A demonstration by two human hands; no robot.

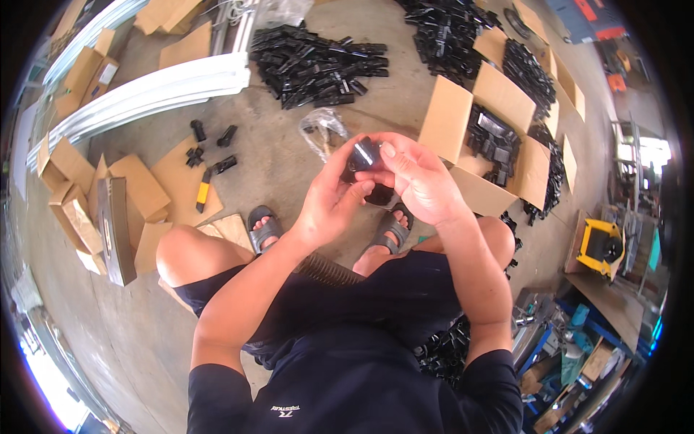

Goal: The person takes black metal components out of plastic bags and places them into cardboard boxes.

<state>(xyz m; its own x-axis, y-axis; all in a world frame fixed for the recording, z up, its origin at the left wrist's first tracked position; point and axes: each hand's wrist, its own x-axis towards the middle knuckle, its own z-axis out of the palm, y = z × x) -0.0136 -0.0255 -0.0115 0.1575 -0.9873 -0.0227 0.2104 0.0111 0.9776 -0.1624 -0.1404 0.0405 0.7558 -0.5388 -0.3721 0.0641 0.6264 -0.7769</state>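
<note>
1. In the head view, you hold a shiny black part (366,154) up in the air, left of the open box (442,117).
2. Your left hand (329,199) and right hand (426,181) both have fingers closed on it. A dark bit shows just below; I can't tell if it's joined on.
3. The part looks smooth, so it could slip if your fingers press only on its edge.
4. Then it could fall to the floor (278,159) left of the box and get scratched, or bump your toes in the right sandal (386,241).
5. A yellow-and-black cutter (203,192) lies far left of the box. Reaching there without looking could nick you; I can't tell if its blade is out.
</note>
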